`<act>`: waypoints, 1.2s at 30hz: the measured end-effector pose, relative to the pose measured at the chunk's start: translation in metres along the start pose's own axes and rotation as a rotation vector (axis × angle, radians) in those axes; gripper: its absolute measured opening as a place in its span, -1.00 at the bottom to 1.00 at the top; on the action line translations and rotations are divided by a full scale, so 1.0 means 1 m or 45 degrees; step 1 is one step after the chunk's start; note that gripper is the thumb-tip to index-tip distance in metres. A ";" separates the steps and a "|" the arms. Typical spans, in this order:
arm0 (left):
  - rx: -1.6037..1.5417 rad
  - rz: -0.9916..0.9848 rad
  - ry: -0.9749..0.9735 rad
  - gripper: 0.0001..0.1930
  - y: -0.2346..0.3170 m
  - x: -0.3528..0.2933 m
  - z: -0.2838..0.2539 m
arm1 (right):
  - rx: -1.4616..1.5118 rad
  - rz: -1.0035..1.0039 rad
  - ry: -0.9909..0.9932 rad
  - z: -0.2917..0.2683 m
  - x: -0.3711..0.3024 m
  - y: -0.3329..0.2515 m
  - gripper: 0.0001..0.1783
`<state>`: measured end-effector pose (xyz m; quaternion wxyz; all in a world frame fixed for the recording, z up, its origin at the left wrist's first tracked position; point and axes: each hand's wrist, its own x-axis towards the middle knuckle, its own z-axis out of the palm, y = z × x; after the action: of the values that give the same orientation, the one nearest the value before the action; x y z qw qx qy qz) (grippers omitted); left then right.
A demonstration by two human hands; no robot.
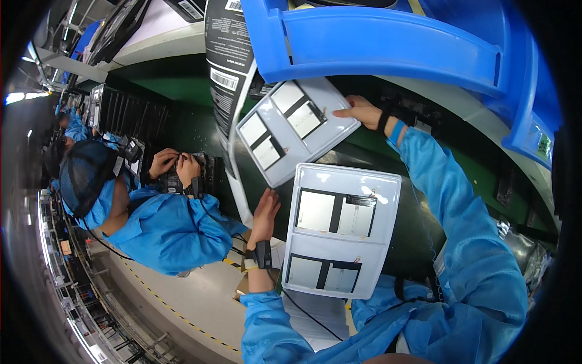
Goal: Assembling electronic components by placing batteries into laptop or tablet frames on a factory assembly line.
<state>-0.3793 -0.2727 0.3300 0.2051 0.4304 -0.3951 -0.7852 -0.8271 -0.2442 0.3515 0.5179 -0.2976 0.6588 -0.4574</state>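
Observation:
My right hand (362, 113) pinches the right corner of a tilted white plastic tray (330, 130), thumb on top. Flat silver-and-black rectangular pieces (305, 118), which look like battery packs, lie in its two compartments. My left hand (264, 215) has its fingers stretched out, just below that tray's lower corner and beside the left edge of a second white tray (379, 242). It appears to hold nothing. The second tray lies nearer to me and carries similar silver-and-black pieces (334, 212) in its two compartments. Both my wrists wear black bands.
Blue plastic bins (388, 42) hang over the far right. A black-and-white printed sheet or bag (227, 79) stands left of the trays. At left, a co-worker (151, 230) in blue handles a dark device on the green bench (188, 124). A black cable runs below my left wrist.

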 end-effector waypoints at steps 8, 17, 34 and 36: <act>0.815 0.089 -0.140 -0.34 0.040 -0.101 0.076 | 0.174 -0.182 0.252 -0.031 -0.091 -0.001 -0.25; 1.242 0.312 0.078 -0.38 0.021 -0.103 0.085 | 0.232 -0.230 0.566 -0.065 -0.169 0.028 -0.34; 1.186 0.369 0.023 -0.60 0.019 -0.101 0.082 | 0.472 -0.322 0.781 -0.145 -0.341 0.103 -0.51; 1.203 0.407 0.021 -0.60 0.014 -0.097 0.076 | 0.490 -0.333 0.777 -0.148 -0.355 0.112 -0.51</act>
<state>-0.3903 -0.1835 0.4152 0.1087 0.4166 -0.7670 -0.4757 -0.8579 0.1520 0.4019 0.2819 -0.1265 0.6411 -0.7025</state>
